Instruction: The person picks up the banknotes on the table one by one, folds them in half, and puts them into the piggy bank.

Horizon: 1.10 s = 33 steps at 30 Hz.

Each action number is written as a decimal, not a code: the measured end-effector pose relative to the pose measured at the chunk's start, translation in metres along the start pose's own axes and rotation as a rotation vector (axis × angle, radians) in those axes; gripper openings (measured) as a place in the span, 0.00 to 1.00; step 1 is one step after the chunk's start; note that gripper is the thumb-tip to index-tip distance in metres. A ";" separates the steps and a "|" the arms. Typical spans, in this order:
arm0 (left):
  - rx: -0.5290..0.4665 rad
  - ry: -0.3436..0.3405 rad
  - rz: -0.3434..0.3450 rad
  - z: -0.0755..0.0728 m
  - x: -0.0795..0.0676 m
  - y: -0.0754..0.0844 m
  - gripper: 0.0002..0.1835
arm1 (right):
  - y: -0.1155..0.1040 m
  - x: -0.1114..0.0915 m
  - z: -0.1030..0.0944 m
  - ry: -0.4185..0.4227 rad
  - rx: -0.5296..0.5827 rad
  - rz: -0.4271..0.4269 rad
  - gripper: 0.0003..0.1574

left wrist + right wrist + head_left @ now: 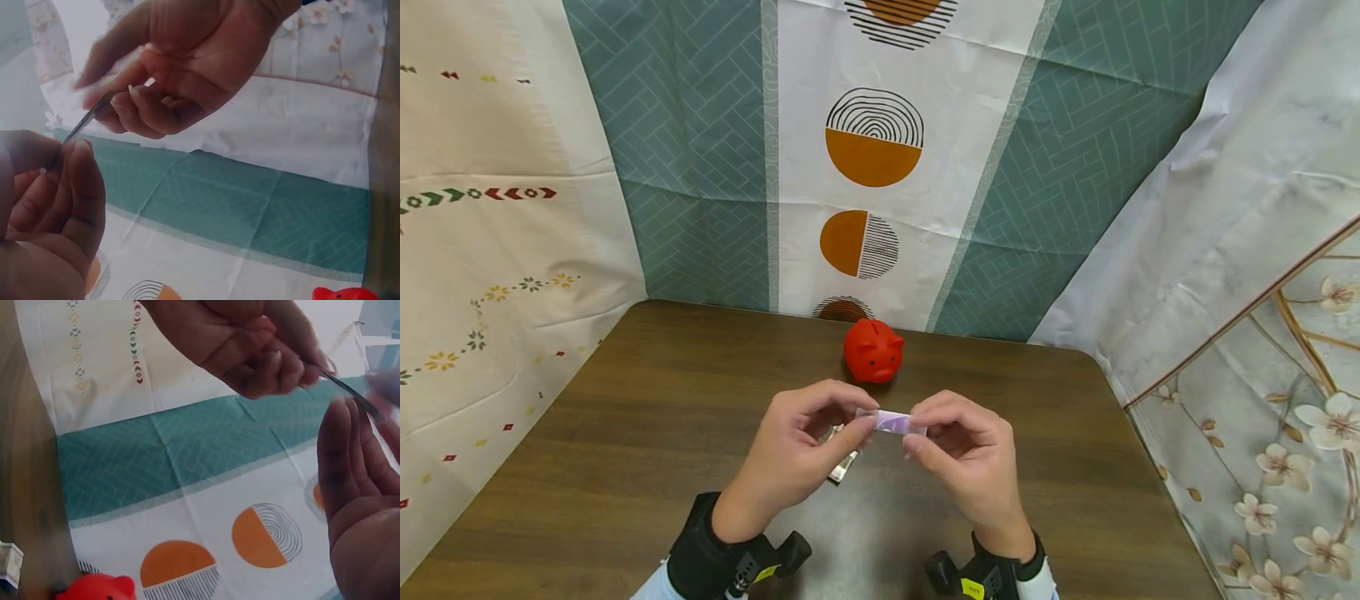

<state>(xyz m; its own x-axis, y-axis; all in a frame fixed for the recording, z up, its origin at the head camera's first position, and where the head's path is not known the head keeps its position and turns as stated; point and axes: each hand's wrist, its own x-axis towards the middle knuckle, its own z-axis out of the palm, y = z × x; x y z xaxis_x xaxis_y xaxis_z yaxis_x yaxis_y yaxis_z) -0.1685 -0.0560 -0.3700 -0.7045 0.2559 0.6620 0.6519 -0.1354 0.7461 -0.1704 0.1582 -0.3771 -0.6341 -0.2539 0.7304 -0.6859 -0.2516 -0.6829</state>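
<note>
Both hands hold a narrow folded purple strip of paper [893,422] that looks like a folded banknote, raised above the table. My left hand [805,446] pinches its left end between thumb and fingers. At the other end, my right hand [973,446] has its fingers and thumb on it. The wrist views show the strip edge-on as a thin dark line between the left fingertips [80,150] and the right fingertips [103,103]. Another folded banknote [842,468] lies on the table, partly hidden behind my left hand.
A red piggy bank [873,351] with a slot on top stands beyond the hands, toward the table's far edge. The brown wooden table [700,375] is bordered by hanging cloths, including a green and white patterned one [700,167] at the back.
</note>
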 end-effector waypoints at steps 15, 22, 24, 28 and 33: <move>0.236 -0.019 0.143 0.008 0.002 -0.007 0.08 | 0.002 0.003 0.011 -0.030 -0.095 0.038 0.16; 0.213 -0.033 0.195 0.007 0.003 -0.007 0.09 | 0.001 0.003 0.012 -0.032 -0.142 -0.014 0.17; 0.190 -0.022 0.192 0.007 0.003 -0.008 0.09 | 0.000 0.002 0.011 -0.025 -0.123 -0.001 0.17; 0.168 0.007 0.180 0.007 0.002 -0.008 0.09 | -0.002 0.002 0.009 -0.019 -0.057 0.031 0.16; 0.172 0.012 0.183 0.007 0.002 -0.008 0.08 | -0.003 0.002 0.004 -0.037 -0.018 0.031 0.16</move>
<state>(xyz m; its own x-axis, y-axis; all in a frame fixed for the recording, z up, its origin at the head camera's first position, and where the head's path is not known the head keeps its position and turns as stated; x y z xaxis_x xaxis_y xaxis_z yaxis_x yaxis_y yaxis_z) -0.1730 -0.0475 -0.3751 -0.5729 0.2304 0.7866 0.8063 -0.0137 0.5913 -0.1685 0.1542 -0.3738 -0.6415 -0.2954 0.7080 -0.6728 -0.2267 -0.7042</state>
